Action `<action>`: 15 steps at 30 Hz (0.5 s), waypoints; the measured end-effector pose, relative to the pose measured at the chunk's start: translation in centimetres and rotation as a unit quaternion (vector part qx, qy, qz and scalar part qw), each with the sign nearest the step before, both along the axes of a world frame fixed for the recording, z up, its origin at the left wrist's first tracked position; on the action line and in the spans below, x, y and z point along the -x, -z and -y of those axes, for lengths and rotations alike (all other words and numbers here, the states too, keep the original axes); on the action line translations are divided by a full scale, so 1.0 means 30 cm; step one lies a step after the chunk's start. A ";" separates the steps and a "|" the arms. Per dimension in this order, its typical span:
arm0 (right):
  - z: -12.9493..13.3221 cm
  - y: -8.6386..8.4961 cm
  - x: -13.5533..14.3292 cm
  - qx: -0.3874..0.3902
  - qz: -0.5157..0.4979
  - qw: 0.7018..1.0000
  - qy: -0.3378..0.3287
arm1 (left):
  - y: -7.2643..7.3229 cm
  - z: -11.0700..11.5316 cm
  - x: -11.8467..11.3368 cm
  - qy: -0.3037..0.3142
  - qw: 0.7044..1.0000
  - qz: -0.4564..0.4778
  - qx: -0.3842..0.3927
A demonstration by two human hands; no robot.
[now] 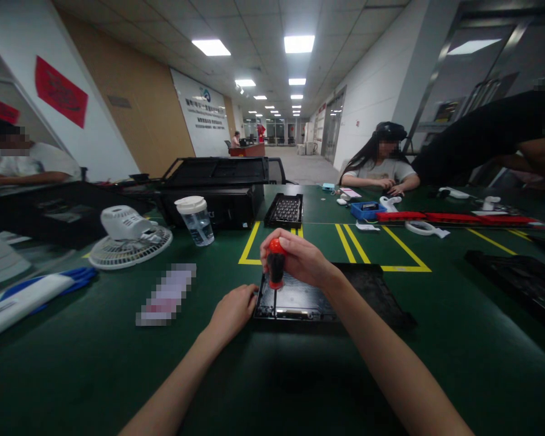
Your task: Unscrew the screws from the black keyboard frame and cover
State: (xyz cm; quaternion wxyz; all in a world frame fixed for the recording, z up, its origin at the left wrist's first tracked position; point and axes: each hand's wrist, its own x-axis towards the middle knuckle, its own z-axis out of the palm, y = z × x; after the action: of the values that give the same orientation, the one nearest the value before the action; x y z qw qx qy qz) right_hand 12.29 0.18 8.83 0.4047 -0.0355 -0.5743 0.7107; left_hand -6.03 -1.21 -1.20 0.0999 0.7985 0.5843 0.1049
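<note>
Head view, right hand (300, 257) clasping bulbous screwdriver (277, 264), left hand (235, 306) bent at glossy black panel (304, 297), grip unclear

panel (302, 298) on table (95, 375) | fan (129, 242) left of cup (197, 223) | tray (284, 211) behind panel

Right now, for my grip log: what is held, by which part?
The right hand holds a screwdriver by its red-black handle; whether the left hand grips the black tray is unclear.
</note>
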 end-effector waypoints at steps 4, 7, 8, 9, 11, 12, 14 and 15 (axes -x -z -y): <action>0.005 -0.005 -0.004 -0.004 0.005 1.000 0.010 | -0.006 0.003 -0.003 -0.004 1.000 -0.003 0.005; 0.007 -0.011 -0.010 -0.006 0.014 1.000 0.022 | -0.014 0.006 -0.006 -0.009 1.000 -0.007 0.015; 0.008 -0.013 -0.012 -0.007 0.017 0.999 0.027 | -0.016 0.006 -0.006 -0.010 1.000 -0.007 0.016; 0.008 -0.015 -0.015 -0.008 0.021 0.999 0.032 | -0.018 0.006 -0.006 -0.009 1.000 -0.006 0.016; 0.008 -0.019 -0.020 -0.011 0.029 0.999 0.043 | -0.018 0.007 -0.006 -0.007 1.000 -0.003 0.012; 0.008 -0.020 -0.022 -0.012 0.034 0.998 0.049 | -0.017 0.007 -0.006 -0.007 1.000 -0.002 0.011; 0.008 -0.021 -0.026 -0.016 0.042 0.997 0.057 | -0.016 0.008 -0.005 -0.008 1.000 -0.002 0.009; 0.008 -0.021 -0.028 -0.018 0.046 0.997 0.060 | -0.016 0.008 -0.005 -0.007 1.000 -0.003 0.009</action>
State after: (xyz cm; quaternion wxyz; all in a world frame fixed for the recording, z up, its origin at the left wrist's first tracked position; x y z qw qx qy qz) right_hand 13.12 -0.07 9.46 0.4204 -0.0956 -0.6019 0.6722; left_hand -5.87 -1.45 -0.72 0.1046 0.7936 0.5912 0.0984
